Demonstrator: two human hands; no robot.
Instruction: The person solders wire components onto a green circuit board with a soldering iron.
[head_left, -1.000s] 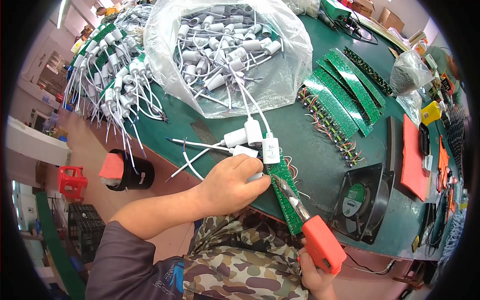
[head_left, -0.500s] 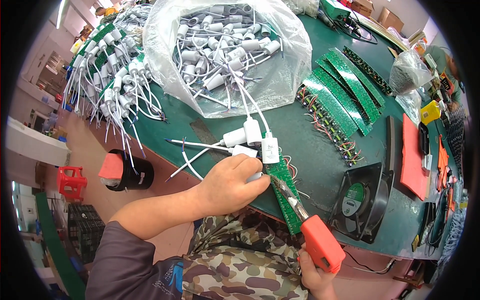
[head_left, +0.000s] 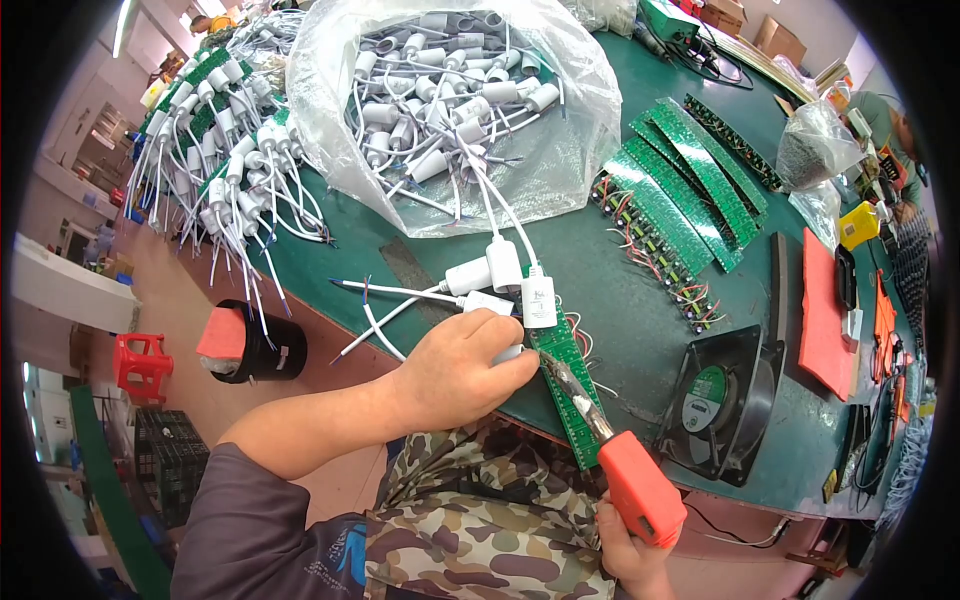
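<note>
My left hand (head_left: pixel 455 365) is closed at the near edge of the green table, its fingertips pinching a white cylindrical lamp holder (head_left: pixel 510 353) that they mostly cover. Between them and the circuit board strip (head_left: pixel 578 425) the contact point is too small to make out. My right hand (head_left: pixel 632 556) grips the red handle of a soldering iron (head_left: pixel 640 490), whose metal tip reaches up-left to the strip beside my left fingertips. Several white lamp holders (head_left: pixel 538 302) with cables lie across the strip's far end and next to my left hand.
A clear plastic bag (head_left: pixel 540 200) full of lamp holders stands at the back. More corded lamp holders (head_left: pixel 245 165) hang over the table's left edge. To the right are green board strips (head_left: pixel 660 205), a black fan (head_left: pixel 715 400) and a red pad (head_left: pixel 825 315). A black bucket (head_left: pixel 270 345) stands below left.
</note>
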